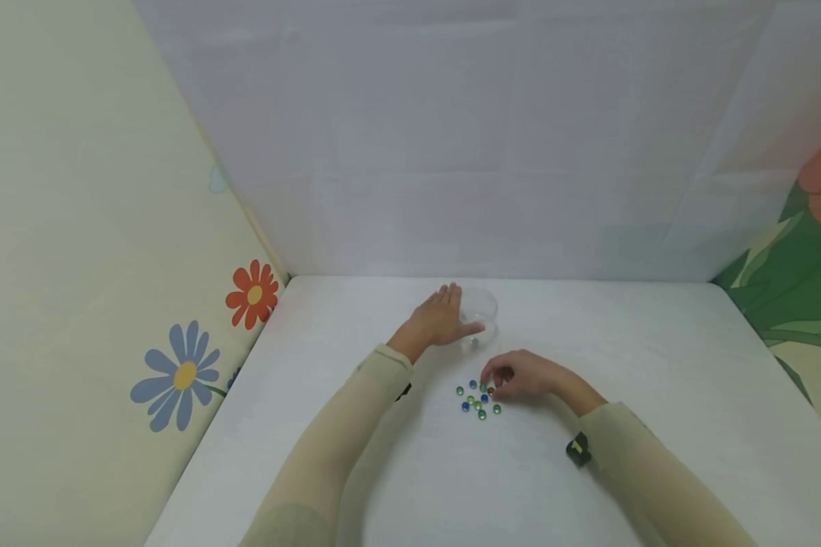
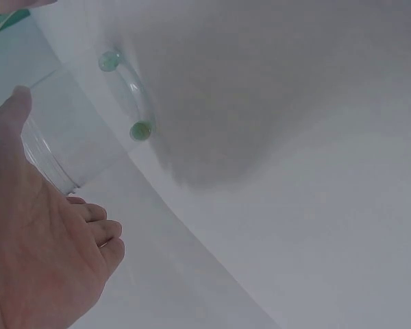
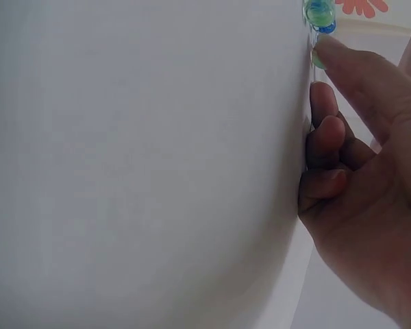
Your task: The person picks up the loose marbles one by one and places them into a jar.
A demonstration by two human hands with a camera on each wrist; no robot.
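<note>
A clear jar (image 1: 480,302) stands at the far middle of the white table, with green glass marbles (image 2: 140,131) at its bottom. My left hand (image 1: 439,317) rests against the jar's left side, fingers straight and thumb stretched across its front. Nearer to me lies a loose cluster of small glass marbles (image 1: 477,405) in blue, green, yellow and red. My right hand (image 1: 530,374) is at the cluster's right edge, thumb and index finger apart. A green marble (image 3: 319,59) is right at the thumb tip, and a red marble (image 1: 490,391) lies between those fingertips.
The white table (image 1: 356,311) meets a pale cloth backdrop (image 1: 424,152) behind the jar. A flower-printed wall (image 1: 103,228) borders it on the left, and a leaf-printed one (image 1: 800,281) on the right. Each wrist carries a small dark device (image 1: 578,450).
</note>
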